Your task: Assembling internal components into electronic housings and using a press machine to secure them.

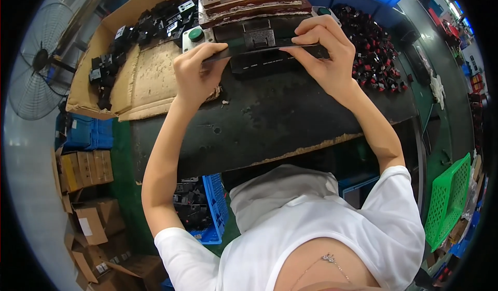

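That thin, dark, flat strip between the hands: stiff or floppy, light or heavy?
Probably fairly stiff: the thin, dark, flat strip spans left hand to right hand without visible sag. Likely light, given its thin edge and fingertip grip.

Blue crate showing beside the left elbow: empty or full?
Not empty: black parts lie inside the blue crate. How full, cannot tell: part is hidden.

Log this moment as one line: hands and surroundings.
left hand: holding dark strip, left end; right hand: holding its right end; left side: cardboard; right side: black-and-red parts
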Demonstrator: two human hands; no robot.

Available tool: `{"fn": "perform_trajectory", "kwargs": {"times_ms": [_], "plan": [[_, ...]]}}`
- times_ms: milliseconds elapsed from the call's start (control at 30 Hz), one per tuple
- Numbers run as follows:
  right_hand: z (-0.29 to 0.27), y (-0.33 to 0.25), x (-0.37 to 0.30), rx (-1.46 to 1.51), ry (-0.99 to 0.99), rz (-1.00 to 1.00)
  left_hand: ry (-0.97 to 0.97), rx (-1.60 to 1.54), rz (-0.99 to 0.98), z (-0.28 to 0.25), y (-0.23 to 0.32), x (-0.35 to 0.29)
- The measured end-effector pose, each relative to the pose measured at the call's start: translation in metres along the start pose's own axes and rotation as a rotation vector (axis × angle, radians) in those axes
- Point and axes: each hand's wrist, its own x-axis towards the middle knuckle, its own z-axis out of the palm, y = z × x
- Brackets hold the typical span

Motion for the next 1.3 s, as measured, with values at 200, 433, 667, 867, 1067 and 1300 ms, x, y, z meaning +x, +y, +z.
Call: {"fn": "perform_trajectory", "kwargs": {"times_ms": [200, 433, 667, 867, 1067, 1300], "plan": [[-0.001, 0.000, 0.000, 0.017, 0.025, -0.031, -0.061, -0.094, -0.017, -0.003, -0.007, 0.004], [0.000, 0.000, 0.001, 0.037, 0.033, -0.017, -0.061, -0.088, -0.007, 0.000, -0.008, 0.002], [-0.001, 0.001, 0.001, 0.036, 0.029, -0.024, -0.045, -0.046, 0.056, 0.000, -0.010, 0.001], [-0.003, 0.003, 0.003, 0.034, 0.024, -0.029, -0.046, -0.038, 0.069, 0.000, -0.009, 0.004], [-0.008, 0.007, 0.007, 0.220, -0.138, 0.130, -0.210, -0.243, -0.285, -0.006, -0.003, 0.005], [-0.012, 0.018, 0.008, 0.746, -0.328, 0.876, -0.392, -0.778, -0.789, -0.011, 0.006, 0.006]]}}
